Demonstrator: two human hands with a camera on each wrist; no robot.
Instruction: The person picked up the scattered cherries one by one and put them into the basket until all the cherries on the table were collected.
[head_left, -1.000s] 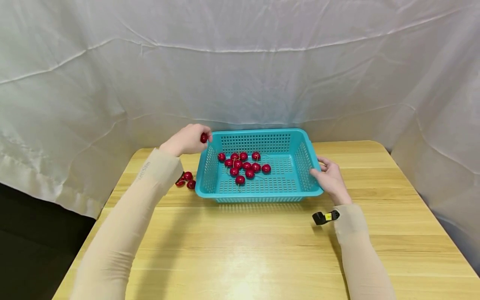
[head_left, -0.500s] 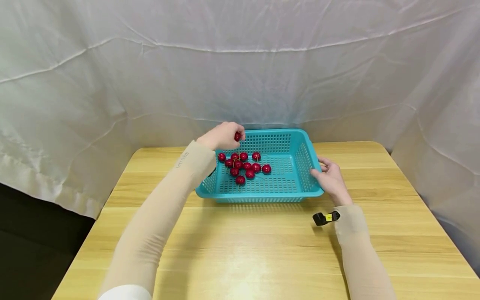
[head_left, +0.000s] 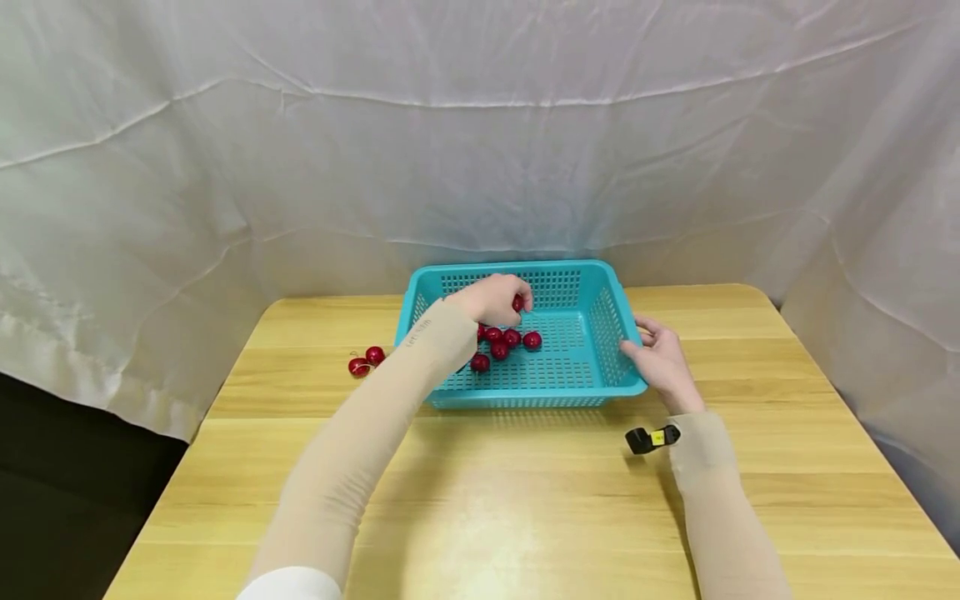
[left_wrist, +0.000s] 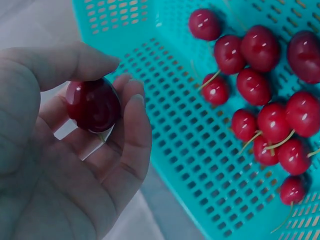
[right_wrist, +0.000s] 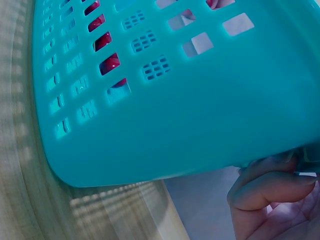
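My left hand (head_left: pixel 491 300) pinches a dark red cherry (head_left: pixel 518 302) between thumb and fingers, over the inside of a turquoise plastic basket (head_left: pixel 525 392). Seen from the left wrist, the held cherry (left_wrist: pixel 94 105) is round and glossy, a short piece of stem below it. Several stemmed cherries (left_wrist: pixel 272 122) lie in a cluster on the basket floor, partly hidden by my left forearm in the head view. With the thumb over the rim and fingers outside, my right hand (head_left: pixel 662 358) grips the basket's right end. The right wrist view shows the perforated basket wall (right_wrist: pixel 200 120).
A few loose cherries (head_left: pixel 359 367) lie on the wooden table (head_left: pixel 525 492) left of the basket, partly behind my left sleeve. A pale cloth (head_left: pixel 480 167) hangs behind the table. A small black device (head_left: pixel 640 440) sits at my right cuff.
My left hand has carried the cherry rightward from the basket's left rim and lowered it over the cluster. Table cherries show again at left. The right hand keeps its grip.
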